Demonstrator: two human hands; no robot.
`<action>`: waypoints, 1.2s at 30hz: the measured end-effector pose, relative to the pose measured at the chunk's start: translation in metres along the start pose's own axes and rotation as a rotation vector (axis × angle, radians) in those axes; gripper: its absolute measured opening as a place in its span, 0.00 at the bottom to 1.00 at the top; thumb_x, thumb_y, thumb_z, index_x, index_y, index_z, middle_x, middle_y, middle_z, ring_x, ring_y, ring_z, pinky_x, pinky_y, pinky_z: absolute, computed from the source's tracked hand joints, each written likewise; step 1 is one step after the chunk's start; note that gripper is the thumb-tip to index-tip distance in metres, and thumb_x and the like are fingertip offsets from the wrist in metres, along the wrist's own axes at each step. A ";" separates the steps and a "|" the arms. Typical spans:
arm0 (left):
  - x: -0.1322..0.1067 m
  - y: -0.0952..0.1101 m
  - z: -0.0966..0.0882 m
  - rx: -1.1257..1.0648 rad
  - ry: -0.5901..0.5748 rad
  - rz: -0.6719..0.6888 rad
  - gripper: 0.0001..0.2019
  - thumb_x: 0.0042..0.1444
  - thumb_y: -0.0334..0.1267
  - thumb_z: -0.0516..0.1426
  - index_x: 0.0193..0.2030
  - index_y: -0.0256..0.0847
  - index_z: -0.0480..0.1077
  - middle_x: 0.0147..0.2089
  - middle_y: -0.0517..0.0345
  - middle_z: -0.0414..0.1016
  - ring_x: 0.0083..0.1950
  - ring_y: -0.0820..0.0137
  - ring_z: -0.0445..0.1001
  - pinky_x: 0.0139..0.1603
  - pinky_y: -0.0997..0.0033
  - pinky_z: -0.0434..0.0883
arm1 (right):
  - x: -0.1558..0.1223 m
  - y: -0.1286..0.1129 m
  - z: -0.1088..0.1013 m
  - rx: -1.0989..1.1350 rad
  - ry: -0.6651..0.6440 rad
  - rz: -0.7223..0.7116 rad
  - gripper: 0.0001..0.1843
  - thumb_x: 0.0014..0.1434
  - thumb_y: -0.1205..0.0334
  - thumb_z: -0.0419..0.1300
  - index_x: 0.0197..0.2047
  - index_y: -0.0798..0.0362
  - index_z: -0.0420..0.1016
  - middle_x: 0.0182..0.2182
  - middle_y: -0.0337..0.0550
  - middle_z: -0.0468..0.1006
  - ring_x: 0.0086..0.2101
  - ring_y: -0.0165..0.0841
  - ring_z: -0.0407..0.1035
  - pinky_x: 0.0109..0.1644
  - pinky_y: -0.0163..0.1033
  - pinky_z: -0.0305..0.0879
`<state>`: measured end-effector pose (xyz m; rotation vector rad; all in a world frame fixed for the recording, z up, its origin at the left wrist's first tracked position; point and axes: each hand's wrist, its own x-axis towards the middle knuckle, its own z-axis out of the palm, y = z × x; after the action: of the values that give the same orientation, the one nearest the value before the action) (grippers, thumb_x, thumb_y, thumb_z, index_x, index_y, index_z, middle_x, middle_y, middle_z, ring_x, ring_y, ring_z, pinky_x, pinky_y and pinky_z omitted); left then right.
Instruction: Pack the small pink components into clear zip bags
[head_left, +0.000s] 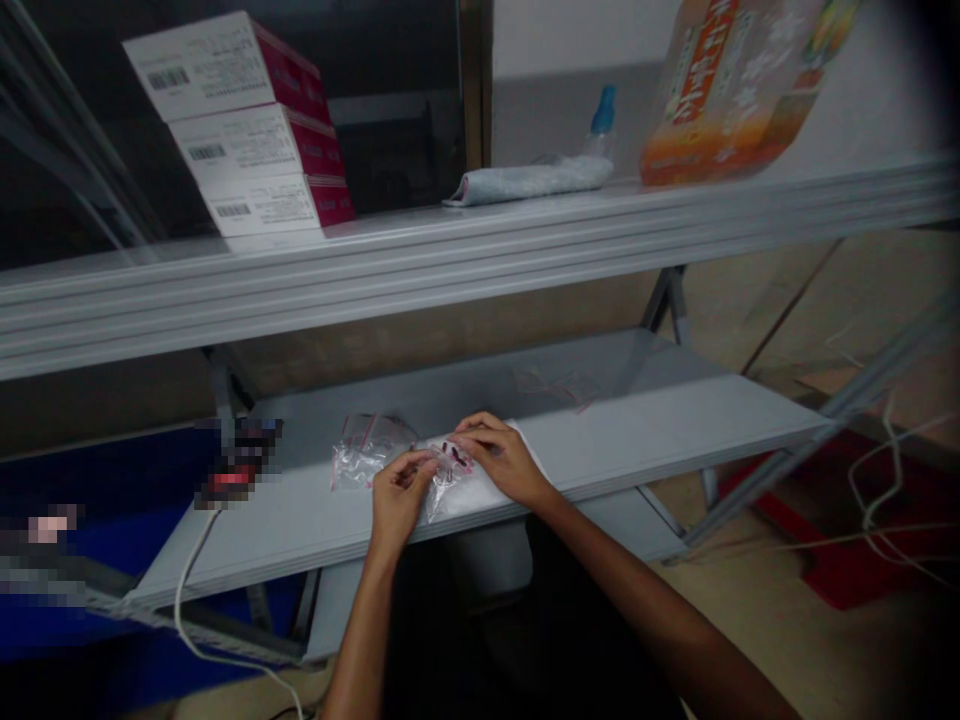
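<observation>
- Left hand and right hand: close together, both pinching a small clear zip bag containing dark parts, above a grey metal shelf.
- Second clear zip bag: on shelf, just beside left hand.

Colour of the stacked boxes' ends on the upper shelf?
The boxes have dark red ends; clearest in the head view.

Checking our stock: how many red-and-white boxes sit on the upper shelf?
3, stacked on the upper shelf: top box, middle box, bottom box. More may hide behind them.
</observation>
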<state>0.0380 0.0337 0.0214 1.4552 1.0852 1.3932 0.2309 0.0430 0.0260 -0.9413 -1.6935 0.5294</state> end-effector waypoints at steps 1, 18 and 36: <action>0.000 -0.001 0.000 -0.020 0.013 -0.004 0.10 0.49 0.41 0.66 0.36 0.38 0.78 0.35 0.53 0.81 0.38 0.66 0.78 0.41 0.71 0.72 | 0.003 0.006 -0.005 -0.040 0.031 0.021 0.12 0.66 0.59 0.56 0.42 0.52 0.82 0.42 0.47 0.78 0.43 0.34 0.72 0.46 0.38 0.67; 0.001 -0.005 -0.005 -0.151 -0.084 -0.056 0.20 0.55 0.44 0.63 0.52 0.38 0.72 0.39 0.48 0.83 0.37 0.65 0.80 0.40 0.69 0.73 | 0.024 0.043 -0.013 -0.436 -0.273 0.093 0.10 0.61 0.70 0.57 0.39 0.56 0.81 0.38 0.49 0.82 0.41 0.35 0.74 0.47 0.35 0.64; 0.002 -0.002 -0.002 -0.091 -0.123 -0.062 0.20 0.53 0.42 0.64 0.51 0.37 0.73 0.35 0.53 0.82 0.36 0.67 0.79 0.39 0.72 0.71 | 0.017 -0.012 -0.008 0.062 -0.259 -0.002 0.10 0.58 0.62 0.63 0.43 0.51 0.80 0.39 0.43 0.81 0.38 0.33 0.72 0.43 0.36 0.66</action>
<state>0.0359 0.0359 0.0201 1.4102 0.9687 1.2764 0.2324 0.0487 0.0467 -0.8543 -1.8969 0.7229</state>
